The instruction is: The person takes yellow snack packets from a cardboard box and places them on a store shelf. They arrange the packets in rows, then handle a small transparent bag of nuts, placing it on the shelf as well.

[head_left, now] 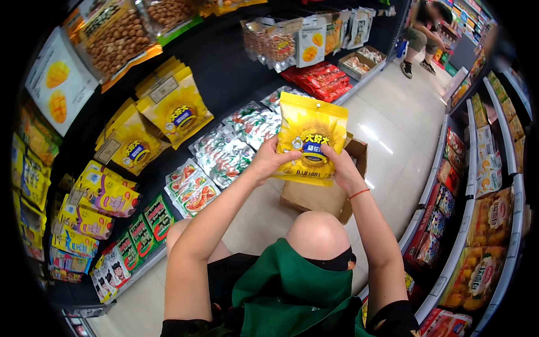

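Between my two hands is a yellow snack bag (312, 121), held upright with its printed front toward me. My left hand (272, 161) grips its lower left edge, thumb across the front. On the lower right side, my right hand (342, 168) pinches the bag the same way, a thin red cord around the wrist. Behind and below the bag stands an open cardboard box (303, 197) on the floor, its inside mostly hidden. Matching yellow bags (177, 106) hang on the shelf to the left.
Silver packets (222, 154) and red packets (320, 81) lie along the low left shelf. Nut bags (118, 42) hang above. Shelves of packaged bread (488, 219) line the right side. Farther down the tiled aisle (387, 112), another person (425, 33) crouches.
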`<state>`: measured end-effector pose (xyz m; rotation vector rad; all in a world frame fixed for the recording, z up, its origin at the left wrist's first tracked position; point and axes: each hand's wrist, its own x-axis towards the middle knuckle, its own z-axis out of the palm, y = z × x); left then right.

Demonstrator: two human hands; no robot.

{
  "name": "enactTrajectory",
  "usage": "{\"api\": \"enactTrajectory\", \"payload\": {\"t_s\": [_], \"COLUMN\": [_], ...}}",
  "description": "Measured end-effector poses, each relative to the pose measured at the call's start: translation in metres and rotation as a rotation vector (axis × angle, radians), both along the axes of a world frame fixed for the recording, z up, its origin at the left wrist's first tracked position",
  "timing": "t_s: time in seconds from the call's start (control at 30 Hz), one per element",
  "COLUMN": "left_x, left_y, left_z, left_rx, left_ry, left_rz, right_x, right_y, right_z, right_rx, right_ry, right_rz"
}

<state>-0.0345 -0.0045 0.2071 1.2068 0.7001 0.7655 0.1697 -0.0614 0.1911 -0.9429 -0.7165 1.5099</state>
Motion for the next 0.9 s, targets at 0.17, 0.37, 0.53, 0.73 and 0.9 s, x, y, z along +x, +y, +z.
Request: {"api": "enactTrajectory", "payload": {"t_s": [0.17, 0.37, 0.53, 0.73, 0.9], "left_x": [-0.038, -0.091, -0.133, -0.181, -0.221], "left_y": [-0.016, -0.027, -0.039, -0.044, -0.053], "left_z": [0.042, 0.059, 0.061, 0.059, 0.059], "left_rx": [0.001, 0.054, 0.08, 0.068, 0.057], "left_ry": [-0.142, -0.153, -0.201, -0.263, -0.294], "left_rz": [0.099, 0.321, 0.503, 0.703, 0.727], "right_x": [-0.041, -0.097, -0.14, -0.194, -0.239], "right_y": [0.01, 0.017, 0.017, 0.031, 0.042], "right_z": [0.027, 0.062, 0.091, 0.095, 0.097], "right_rx": [0.095, 0.25, 0.234, 0.222, 0.193], "right_ry": [-0.086, -0.242, -0.388, -0.366, -0.161], "right_rz": [-0.011, 0.104, 0.277, 0.36, 0.417]}}
